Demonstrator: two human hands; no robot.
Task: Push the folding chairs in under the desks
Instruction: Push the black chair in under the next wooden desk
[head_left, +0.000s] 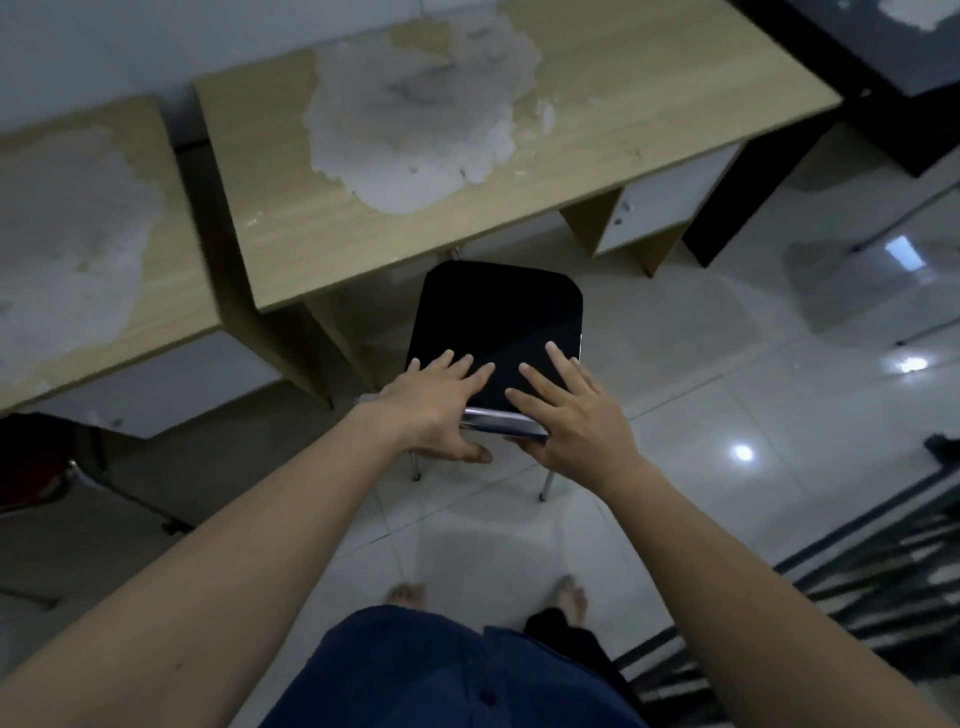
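Observation:
A folding chair (493, 317) with a black seat and chrome frame stands on the tiled floor, its far edge at the front edge of a light wooden desk (623, 140). My left hand (434, 410) grips the chair's near edge, fingers on the seat and thumb under the chrome rail. On the right side of that edge my right hand (569, 410) holds on, fingers spread on the seat. Two chrome legs show below my hands. A second wooden desk (130, 322) stands to the left.
Both desktops carry large patches of peeled, whitish surface. White drawer units hang under each desk. A dark table (893, 67) stands at the far right. A red object (31, 462) sits under the left desk. A dark slatted frame (857, 571) lies near right.

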